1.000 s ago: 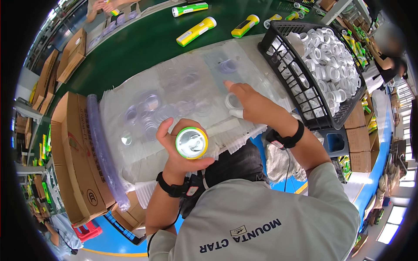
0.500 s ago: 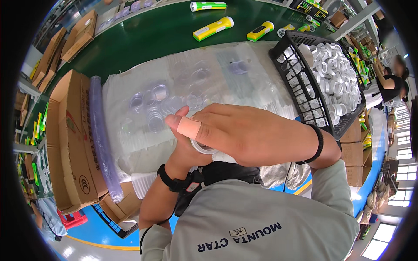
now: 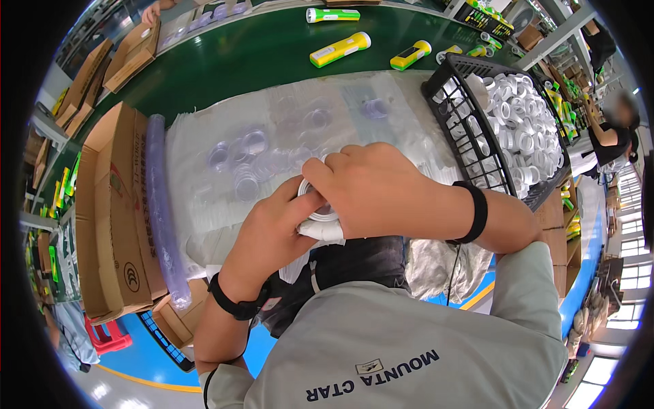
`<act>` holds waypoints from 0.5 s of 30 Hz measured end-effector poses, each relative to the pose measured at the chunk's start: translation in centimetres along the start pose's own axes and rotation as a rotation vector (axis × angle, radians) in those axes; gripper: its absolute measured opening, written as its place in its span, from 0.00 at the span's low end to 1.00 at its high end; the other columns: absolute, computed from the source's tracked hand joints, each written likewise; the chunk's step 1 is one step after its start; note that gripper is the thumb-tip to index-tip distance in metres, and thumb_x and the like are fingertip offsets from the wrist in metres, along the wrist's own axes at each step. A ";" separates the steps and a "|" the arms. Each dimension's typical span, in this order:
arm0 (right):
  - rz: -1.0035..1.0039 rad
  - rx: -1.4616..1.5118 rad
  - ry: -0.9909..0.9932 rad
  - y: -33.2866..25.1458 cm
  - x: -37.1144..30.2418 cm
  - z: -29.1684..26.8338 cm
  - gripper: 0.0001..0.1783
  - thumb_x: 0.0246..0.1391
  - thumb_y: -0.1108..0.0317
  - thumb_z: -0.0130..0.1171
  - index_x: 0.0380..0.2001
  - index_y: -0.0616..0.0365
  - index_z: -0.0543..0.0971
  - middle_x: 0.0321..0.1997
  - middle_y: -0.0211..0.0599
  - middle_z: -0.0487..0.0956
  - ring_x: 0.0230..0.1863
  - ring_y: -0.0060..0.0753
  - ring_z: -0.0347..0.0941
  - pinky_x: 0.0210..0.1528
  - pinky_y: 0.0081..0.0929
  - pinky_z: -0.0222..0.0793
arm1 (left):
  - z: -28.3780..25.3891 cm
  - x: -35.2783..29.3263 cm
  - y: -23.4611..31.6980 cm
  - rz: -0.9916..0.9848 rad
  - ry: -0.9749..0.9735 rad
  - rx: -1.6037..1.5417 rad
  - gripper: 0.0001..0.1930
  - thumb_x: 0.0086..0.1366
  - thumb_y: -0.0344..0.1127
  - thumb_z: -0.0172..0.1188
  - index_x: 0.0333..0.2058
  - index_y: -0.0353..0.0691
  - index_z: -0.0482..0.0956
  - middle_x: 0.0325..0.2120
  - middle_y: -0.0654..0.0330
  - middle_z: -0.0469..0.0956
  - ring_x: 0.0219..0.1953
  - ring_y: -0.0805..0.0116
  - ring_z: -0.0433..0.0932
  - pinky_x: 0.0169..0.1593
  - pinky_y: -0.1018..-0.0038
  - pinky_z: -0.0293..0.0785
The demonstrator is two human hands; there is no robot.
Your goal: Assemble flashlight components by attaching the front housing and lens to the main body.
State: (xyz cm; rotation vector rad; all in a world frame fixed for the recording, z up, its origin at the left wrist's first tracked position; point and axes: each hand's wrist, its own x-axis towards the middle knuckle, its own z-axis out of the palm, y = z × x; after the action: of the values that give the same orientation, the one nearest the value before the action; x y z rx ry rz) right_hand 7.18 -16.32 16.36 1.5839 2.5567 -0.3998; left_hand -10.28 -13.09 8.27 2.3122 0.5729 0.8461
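Note:
My left hand [image 3: 272, 228] holds a round white ring-shaped part [image 3: 320, 217] from below, close to my chest. My right hand [image 3: 371, 187] lies over the top of the same part, fingers curled around its rim, hiding most of it. Both wrists wear black bands. Just beyond the hands, several clear round plastic discs [image 3: 248, 163] lie on a sheet of clear plastic film [image 3: 204, 198] spread over the green table.
A black crate [image 3: 449, 102] full of white rings stands at the right. Open cardboard boxes [image 3: 112, 204] sit at the left beside a clear roll [image 3: 160, 204]. Yellow and green flashlights [image 3: 340, 48] lie on the green belt behind. Another person [image 3: 613, 129] is at far right.
A second ago my left hand held the round part face up alone while my right reached toward the discs. My right hand has come back and closed over the part.

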 end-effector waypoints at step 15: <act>-0.391 -0.149 0.366 2.7 0.0 0.5 0.27 0.43 0.47 0.63 0.34 0.60 0.73 0.26 0.38 0.76 0.28 0.42 0.75 0.27 0.34 0.70 | -0.4 0.2 -0.6 0.007 -0.079 -0.177 0.25 0.49 0.26 0.65 0.48 0.50 0.73 0.37 0.57 0.76 0.38 0.53 0.77 0.38 0.65 0.74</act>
State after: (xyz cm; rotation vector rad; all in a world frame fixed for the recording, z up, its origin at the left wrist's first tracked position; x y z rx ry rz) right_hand 9.60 -15.30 15.41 1.1946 3.0931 0.0634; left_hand -10.49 -12.38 8.20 2.1766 0.4379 0.7720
